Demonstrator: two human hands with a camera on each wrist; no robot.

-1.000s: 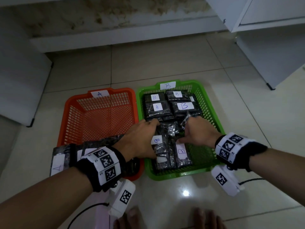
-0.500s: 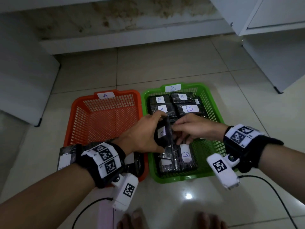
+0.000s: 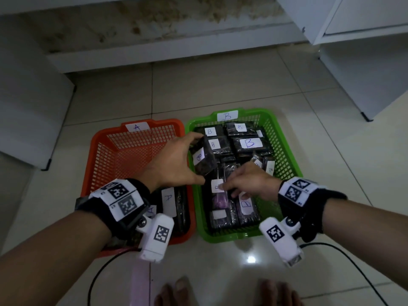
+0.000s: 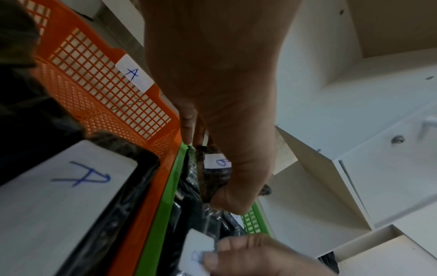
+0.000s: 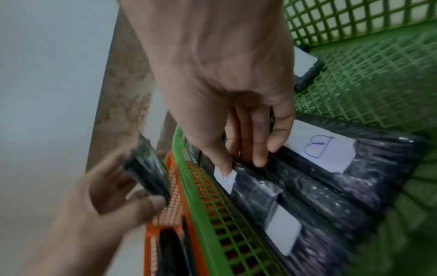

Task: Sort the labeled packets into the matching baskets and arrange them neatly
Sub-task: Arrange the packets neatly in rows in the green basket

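Orange lattice plastic forms the basket [image 3: 114,164] on your left, tagged A on its far rim; glossy black packets with white paper A labels [image 3: 169,200] lie against its near wall, partly hidden by your wrist. Your left hand [image 3: 174,164] is raised over the seam between the two baskets, thumb and fingers curled round a flat, shiny black packet [image 3: 204,161] marked B, tilted on edge above the green basket's left wall. Green lattice plastic makes up the basket [image 3: 284,164] on the right, tagged B on its far rim, with crinkly film-wrapped B packets [image 3: 248,143] lying flat in rows along the far wall and more standing on edge near the middle. Your right hand [image 3: 249,181] reaches down among them, its fingertips [image 5: 258,158] pressing and pinching the upper edge of an upright packet [image 3: 217,186] near the left wall.
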